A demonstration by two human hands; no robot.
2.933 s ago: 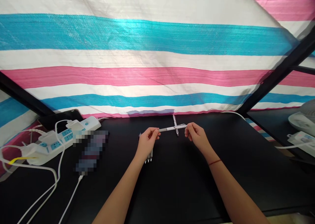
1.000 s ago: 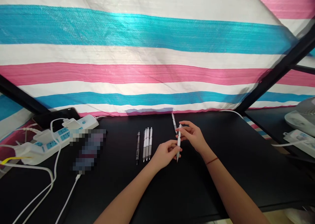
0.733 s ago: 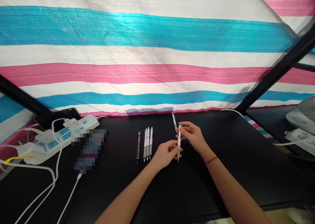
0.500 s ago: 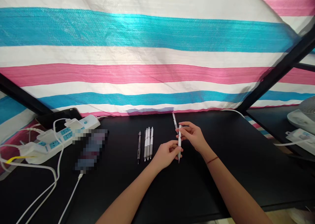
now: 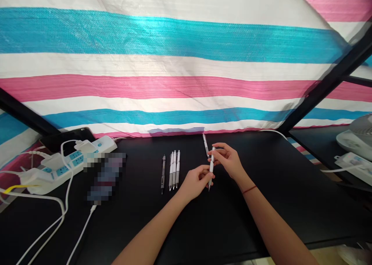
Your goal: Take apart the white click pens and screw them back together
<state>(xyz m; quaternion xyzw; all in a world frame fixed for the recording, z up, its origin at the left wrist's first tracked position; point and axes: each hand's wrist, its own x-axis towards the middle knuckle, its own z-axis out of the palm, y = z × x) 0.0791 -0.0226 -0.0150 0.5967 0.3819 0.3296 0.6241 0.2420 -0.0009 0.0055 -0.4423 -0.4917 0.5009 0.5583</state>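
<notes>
- Striped sheet [image 5: 174, 67], white, blue and pink, hangs behind the desk, some creases.
- Black desk [image 5: 247, 226] carries the pens and the charging gear.
- Black bar [image 5: 319, 86] slants up at the right side.
- White power strip [image 5: 101, 144] lies at the desk's left, plugs and white cables in it.
- Dark device [image 5: 69, 139] just behind the strip; looks like a phone, view is poor.
- Right hand [image 5: 229, 160]: fingers pinch the upper part of the held pen [image 5: 211, 167].
- Left hand [image 5: 196, 182]: thumb and fingers pinch the same pen lower down, near its grey grip.
- Pixelated object [image 5: 107, 175] flat on the desk between power strip and dark pen, white cable at its near end.
- Held pen is white and grey, between both hands, tip toward the near edge; can't tell if the tip touches the desk.
- Three white pens [image 5: 174, 170] side by side, left of the left hand, tips toward the near edge.
- Dark pen [image 5: 163, 174] just left of those, roughly parallel.
- Far white pen [image 5: 205, 142] near the sheet, partly behind the right fingers.
- Thin red band [image 5: 249, 189] on the right wrist.
</notes>
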